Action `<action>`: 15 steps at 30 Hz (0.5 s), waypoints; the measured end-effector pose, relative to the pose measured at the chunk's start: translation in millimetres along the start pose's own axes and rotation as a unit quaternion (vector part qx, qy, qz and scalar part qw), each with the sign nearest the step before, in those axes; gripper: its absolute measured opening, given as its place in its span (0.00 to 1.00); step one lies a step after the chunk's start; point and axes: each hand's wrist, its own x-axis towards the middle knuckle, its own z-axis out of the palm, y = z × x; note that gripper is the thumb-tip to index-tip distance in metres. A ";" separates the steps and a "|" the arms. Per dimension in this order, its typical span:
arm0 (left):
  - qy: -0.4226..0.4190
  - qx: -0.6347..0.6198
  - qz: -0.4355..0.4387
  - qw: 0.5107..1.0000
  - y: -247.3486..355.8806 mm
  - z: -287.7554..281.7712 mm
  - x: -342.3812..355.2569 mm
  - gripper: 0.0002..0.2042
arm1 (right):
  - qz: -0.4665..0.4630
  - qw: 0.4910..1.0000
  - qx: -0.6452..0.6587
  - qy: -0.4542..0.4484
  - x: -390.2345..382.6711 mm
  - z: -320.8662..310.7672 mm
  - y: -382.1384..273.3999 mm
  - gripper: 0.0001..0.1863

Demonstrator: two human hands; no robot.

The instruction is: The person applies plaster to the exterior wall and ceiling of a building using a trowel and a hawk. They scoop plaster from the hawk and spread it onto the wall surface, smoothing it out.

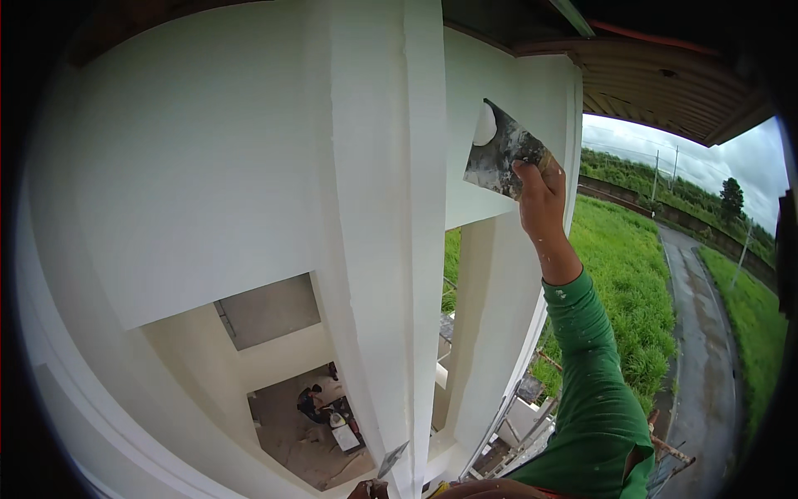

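Note:
My right hand (544, 195), on a raised arm in a green sleeve, grips a flat square putty plate (501, 160) by its lower right corner, thumb on its face. The plate is dark and smeared with white, and a smooth dollop of white putty (485, 125) sits near its left edge. Behind it is the pale upper wall (474, 91); whether the plate touches it I cannot tell. My left hand (368, 490) shows only in part at the lower edge, closed on a putty knife whose grey metal blade (393, 458) points up by the white column.
A white ridged column (378, 208) rises between two wall faces. Far below, through an opening, a person (312, 403) bends beside a table. Scaffold poles (672, 449) stand at lower right, beyond them grass (615, 274) and a road (702, 333). A ribbed eave (665, 83) hangs overhead.

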 end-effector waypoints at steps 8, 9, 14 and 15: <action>-0.118 -0.041 -0.097 0.987 37.4 -12.8 19.1 0.13 | -0.404 0.798 -0.448 0.010 239.7 22.7 -17.9 0.21; -0.132 -0.047 -0.136 0.981 46.8 -18.0 21.5 0.13 | -0.388 0.805 -0.448 0.003 244.6 36.8 -31.2 0.20; -0.050 -0.008 -0.121 0.991 33.8 4.1 26.7 0.14 | -0.338 0.799 -0.497 -0.017 269.0 66.9 -52.5 0.15; -0.038 -0.006 -0.148 0.988 37.3 8.1 28.1 0.14 | -0.293 0.789 -0.539 -0.019 275.6 70.8 -53.1 0.14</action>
